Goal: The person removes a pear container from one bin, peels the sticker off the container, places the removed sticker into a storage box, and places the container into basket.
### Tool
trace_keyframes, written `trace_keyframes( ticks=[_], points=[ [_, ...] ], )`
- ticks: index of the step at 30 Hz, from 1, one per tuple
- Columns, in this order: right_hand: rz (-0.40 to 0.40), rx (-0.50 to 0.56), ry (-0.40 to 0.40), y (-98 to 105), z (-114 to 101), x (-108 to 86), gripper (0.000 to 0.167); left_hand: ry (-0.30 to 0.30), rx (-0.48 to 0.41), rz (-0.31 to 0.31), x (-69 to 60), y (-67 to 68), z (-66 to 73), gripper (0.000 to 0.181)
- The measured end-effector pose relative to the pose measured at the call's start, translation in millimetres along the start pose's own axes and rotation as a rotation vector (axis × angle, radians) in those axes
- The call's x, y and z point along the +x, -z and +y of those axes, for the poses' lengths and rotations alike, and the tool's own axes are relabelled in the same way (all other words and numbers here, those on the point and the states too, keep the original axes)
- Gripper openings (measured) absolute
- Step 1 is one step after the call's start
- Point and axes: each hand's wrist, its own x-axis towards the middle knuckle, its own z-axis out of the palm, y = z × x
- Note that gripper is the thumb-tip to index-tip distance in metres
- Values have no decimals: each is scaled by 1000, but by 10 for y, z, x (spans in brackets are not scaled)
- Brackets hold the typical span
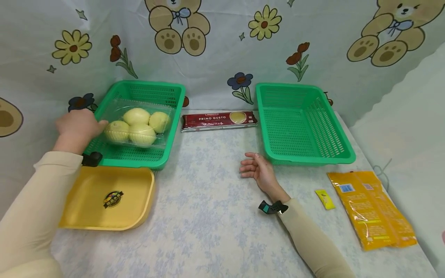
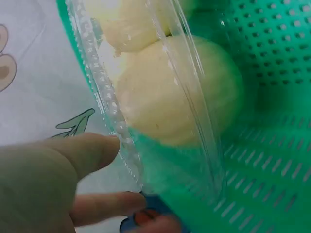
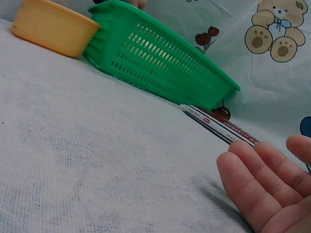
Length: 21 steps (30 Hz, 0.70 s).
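Observation:
My left hand (image 1: 78,125) is at the left side of the left green basket (image 1: 167,154), next to a clear plastic container (image 1: 163,141). Inside it are several pale yellow, round fruits or vegetables (image 2: 170,92) of unclear kind. In the left wrist view the thumb (image 2: 99,148) meets the container's edge, with the fingers spread below and apart from it. My right hand (image 1: 260,172) is held with relaxed, slightly bent fingers beside the right green basket (image 1: 306,159), holding nothing. A dark red spaghetti pack (image 1: 219,120) lies between the baskets.
A yellow tray (image 1: 135,193) stands in front of the left basket, partly behind my left sleeve. On the right lie a small yellow packet (image 1: 325,199) and a large orange bag (image 1: 373,212). A cloth printed with bears and flowers hangs behind.

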Motion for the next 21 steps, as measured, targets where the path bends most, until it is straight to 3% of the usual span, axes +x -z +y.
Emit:
trace_keyframes(
  ticks=[5, 12, 17, 21],
  points=[
    [-8, -13, 15, -8, 0, 11, 47, -102, -176, -75, 61, -57, -64, 77],
    [7, -144, -38, -80, -115, 53, 57, -114, -322, -152, 92, -160, -136, 72],
    [-75, -302, -9, -130, -409, -1, 57, -101, -346, -135, 55, -170, -158, 76],
    [-181, -372, 10, -164, -752, -109, 38, -96, -308, -76, 16, -106, -179, 80]
  ],
)
